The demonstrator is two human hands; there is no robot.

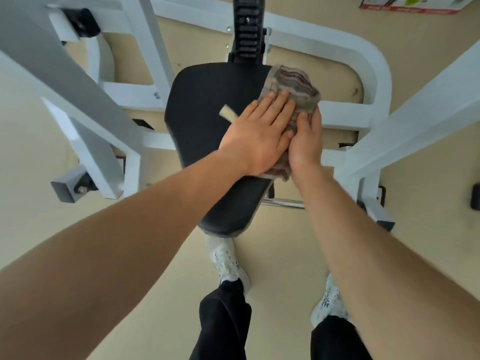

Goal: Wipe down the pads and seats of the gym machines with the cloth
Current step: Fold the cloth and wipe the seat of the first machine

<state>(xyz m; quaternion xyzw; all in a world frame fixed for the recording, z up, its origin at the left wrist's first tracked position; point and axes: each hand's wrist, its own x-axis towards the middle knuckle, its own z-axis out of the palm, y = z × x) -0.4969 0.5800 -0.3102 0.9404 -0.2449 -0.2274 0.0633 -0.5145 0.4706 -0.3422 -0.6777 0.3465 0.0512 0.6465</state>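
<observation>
**Wiping the seat with both hands on the cloth**

Standing over everything is the white machine frame [363, 74], heavy and fixed, so it should not shift under pressure. Within it sits the black seat [205, 120], padded and smooth-skinned; it likely gives a little when pressed and lets fabric slide easily. The cloth [293, 92] lies bunched along the seat's right edge, part of it draping over the side. It looks soft, light and limp, best handled by pinning it flat under a palm rather than pinching a corner. The left hand [259, 136] lies spread on top of it, fingers [279, 105] straight and close together, pressing down. The right hand [305, 144] curls loosely round the cloth at the seat's rim, thumb on top.
</observation>
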